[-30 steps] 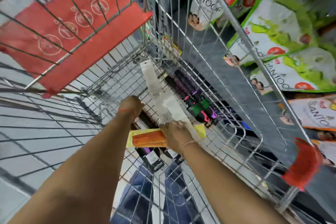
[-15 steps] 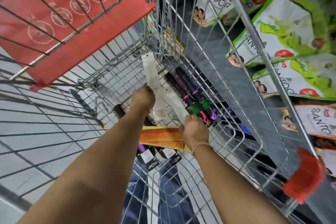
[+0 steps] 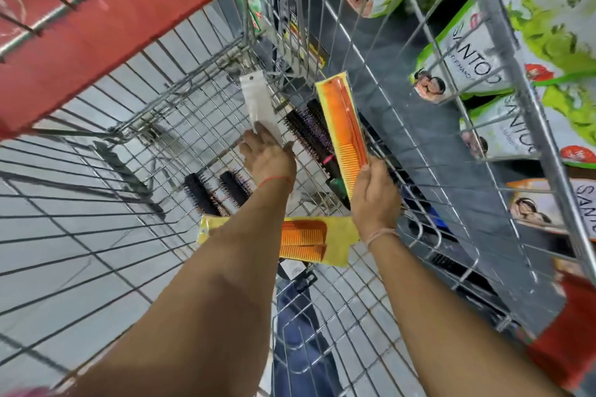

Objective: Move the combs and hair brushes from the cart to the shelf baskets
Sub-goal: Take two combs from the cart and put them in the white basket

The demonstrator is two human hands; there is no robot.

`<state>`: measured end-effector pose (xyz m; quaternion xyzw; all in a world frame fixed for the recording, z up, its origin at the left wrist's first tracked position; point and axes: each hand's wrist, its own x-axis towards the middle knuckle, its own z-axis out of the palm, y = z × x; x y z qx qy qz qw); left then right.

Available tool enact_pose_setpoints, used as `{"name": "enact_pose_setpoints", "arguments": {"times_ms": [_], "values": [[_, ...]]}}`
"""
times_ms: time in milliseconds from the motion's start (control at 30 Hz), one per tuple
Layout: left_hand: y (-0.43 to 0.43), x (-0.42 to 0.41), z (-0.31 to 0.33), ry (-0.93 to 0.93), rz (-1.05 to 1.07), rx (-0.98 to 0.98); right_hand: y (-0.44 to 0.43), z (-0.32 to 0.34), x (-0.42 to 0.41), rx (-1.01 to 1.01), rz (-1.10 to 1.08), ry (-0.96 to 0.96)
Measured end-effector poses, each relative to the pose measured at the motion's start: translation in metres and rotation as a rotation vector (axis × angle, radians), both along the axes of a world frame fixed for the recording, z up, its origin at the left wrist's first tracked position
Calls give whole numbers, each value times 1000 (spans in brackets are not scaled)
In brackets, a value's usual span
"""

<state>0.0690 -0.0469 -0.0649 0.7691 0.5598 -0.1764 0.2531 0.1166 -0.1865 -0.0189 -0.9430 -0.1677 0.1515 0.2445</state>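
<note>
Wire shopping cart [image 3: 419, 51], filling the frame; red child-seat flap [image 3: 135, 19] at upper left.

Contents, centre of frame:
- round hair brushes [image 3: 206, 193], black bristles, on the cart floor
- further round brush [image 3: 311, 132], right of centre
- packaged orange combs [image 3: 303, 240], yellow card, lying flat, lower centre
- white packet [image 3: 261, 106]: left hand [image 3: 269, 159] rests on it, fingers spread
- orange comb [image 3: 343, 132], packaged: right hand [image 3: 375, 200] pinches its lower end, raised off the cart floor

Bright, even light, no hard shadows; wide-angle bend at edges; motion blur top left, bottom right.
</note>
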Motion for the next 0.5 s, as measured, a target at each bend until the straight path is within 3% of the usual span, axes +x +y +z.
{"name": "enact_pose_setpoints", "arguments": {"times_ms": [67, 133, 267, 300, 400, 500], "values": [[-1, 1, 1, -14, -34, 23, 0, -3, -3, 26, 1, 28], [1, 5, 8, -90, 61, 45, 2, -3, -6, 40, 20, 37], [21, 8, 41, -255, 692, -128, -1, 3, -6, -4, 35, 13], [23, 5, 50, -293, 770, -151, -1, 7, -6, -25, 21, 8], [13, -10, 79, -304, 712, -246, 1, 29, -16, 0, 0, -1], [0, -20, 103, -253, 549, -250, 7, 59, -35, 188, -28, -40]]}}
